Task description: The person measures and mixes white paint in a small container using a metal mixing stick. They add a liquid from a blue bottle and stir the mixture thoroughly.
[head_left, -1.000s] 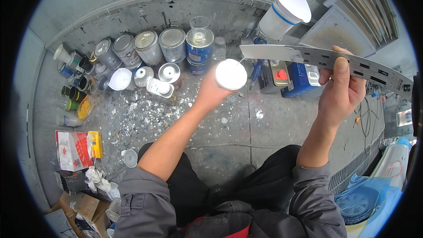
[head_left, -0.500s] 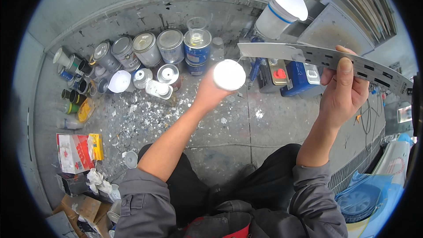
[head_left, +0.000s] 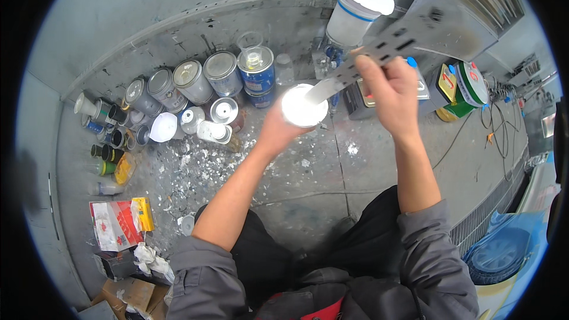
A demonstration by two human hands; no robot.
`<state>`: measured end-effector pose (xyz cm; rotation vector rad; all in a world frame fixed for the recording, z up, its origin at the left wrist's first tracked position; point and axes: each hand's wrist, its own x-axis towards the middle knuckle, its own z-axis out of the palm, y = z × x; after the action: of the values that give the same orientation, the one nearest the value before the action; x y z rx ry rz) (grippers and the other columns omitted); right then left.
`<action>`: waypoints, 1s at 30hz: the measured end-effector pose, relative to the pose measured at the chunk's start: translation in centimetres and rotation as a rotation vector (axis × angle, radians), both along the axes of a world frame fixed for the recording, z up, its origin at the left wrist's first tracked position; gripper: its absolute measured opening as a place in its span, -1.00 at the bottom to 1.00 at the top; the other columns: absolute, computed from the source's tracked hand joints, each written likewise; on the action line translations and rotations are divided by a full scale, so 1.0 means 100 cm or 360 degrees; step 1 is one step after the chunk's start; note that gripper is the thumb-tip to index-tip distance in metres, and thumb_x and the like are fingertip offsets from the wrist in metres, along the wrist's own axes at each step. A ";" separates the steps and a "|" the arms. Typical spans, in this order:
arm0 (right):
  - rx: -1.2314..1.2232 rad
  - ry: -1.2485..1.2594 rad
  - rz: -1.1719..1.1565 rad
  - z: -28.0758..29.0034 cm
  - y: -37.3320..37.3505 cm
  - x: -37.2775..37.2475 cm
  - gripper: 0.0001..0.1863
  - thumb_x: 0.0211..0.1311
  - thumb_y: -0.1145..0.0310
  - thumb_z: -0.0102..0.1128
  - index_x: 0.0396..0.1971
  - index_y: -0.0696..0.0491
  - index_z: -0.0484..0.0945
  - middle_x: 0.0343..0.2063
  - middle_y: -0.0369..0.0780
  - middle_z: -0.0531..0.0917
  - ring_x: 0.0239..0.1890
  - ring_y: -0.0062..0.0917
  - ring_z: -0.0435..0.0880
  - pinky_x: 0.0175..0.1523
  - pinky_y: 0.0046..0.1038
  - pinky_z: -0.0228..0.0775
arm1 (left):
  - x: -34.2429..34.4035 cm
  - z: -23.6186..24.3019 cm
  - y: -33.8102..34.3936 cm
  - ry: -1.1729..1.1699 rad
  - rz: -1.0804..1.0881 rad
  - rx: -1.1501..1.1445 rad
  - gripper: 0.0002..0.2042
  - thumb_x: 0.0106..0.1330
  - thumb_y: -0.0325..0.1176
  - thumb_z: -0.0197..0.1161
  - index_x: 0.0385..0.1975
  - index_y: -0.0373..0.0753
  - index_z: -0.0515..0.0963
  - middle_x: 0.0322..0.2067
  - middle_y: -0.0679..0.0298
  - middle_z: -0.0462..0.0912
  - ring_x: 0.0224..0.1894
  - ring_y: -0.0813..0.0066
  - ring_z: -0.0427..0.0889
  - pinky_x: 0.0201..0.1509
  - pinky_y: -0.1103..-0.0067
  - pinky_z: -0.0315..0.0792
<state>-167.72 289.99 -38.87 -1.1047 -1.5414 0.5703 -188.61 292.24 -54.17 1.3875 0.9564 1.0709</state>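
Grey concrete floor (head_left: 332, 201), flecked with dried white spatter, runs up to a metal wall where a row of paint cans (head_left: 195, 80) stands, most with lids on, beside a cluster of small bottles (head_left: 106, 142). A red and white packet (head_left: 115, 225) and crumpled rags (head_left: 148, 258) lie near the person's left knee, and a white paper cone (head_left: 358, 6) stands further back.

Crouched over the floor, the person's left hand (head_left: 278, 130) is wrapped around a cup of white paint (head_left: 303, 105), fingers closed on its side, holding it up in front of the cans. The right hand (head_left: 394, 92) is closed in a grip around the middle of a long perforated metal strip (head_left: 409, 38), whose lower end dips into the white liquid in the cup while the upper end points away to the right.

Judging from this, the paint is already poured into the cup and the strip is now in it as a stirrer, so mixing looks under way. How evenly the paint is blended cannot be told; the surface shows plain white. A scale (head_left: 367, 98) sits just behind the cup, partly hidden.
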 end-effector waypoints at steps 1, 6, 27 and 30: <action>-0.0002 -0.0010 -0.0027 -0.015 0.009 0.001 -0.77 0.49 0.34 0.32 -0.11 0.22 0.71 -0.54 -0.40 0.61 -0.56 -0.80 0.45 -0.45 -0.64 0.25 | 0.000 0.004 -0.001 0.0014 -0.0021 -0.0019 -0.13 -0.06 -0.48 0.68 0.36 -0.28 0.42 0.22 0.22 0.62 0.26 0.40 0.59 0.38 0.42 0.44; -0.0252 0.0117 -0.0062 -0.044 0.022 -0.003 -0.77 0.47 0.30 0.34 -0.24 0.19 0.69 -0.52 -0.38 0.64 -0.56 -0.77 0.50 -0.48 -0.62 0.29 | 0.005 0.016 -0.007 0.0109 -0.0074 -0.0029 -0.14 -0.04 -0.47 0.68 0.36 -0.30 0.42 0.21 0.21 0.63 0.25 0.39 0.60 0.37 0.42 0.45; -0.1072 -0.1379 -0.1471 -0.173 0.093 0.298 0.19 -0.01 -0.35 0.48 0.55 -0.02 0.22 0.34 0.11 0.48 0.37 0.04 0.50 0.37 0.00 0.39 | -0.004 0.010 -0.027 0.0007 -0.0093 -0.0026 -0.18 0.00 -0.43 0.68 0.34 -0.33 0.43 0.21 0.17 0.64 0.26 0.37 0.60 0.40 0.41 0.42; -0.1237 -0.1352 -0.1348 -0.173 0.095 0.307 0.21 -0.09 -0.32 0.53 0.55 -0.10 0.18 0.32 0.07 0.47 0.35 0.06 0.49 0.34 0.05 0.39 | 0.000 0.018 -0.030 0.0016 -0.0047 -0.0084 -0.17 -0.01 -0.45 0.69 0.34 -0.33 0.43 0.21 0.17 0.64 0.27 0.37 0.60 0.39 0.41 0.42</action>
<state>-137.01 299.45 -56.19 -2.6623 -1.3046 0.0568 -188.65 289.20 -52.37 1.3613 0.9619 1.0107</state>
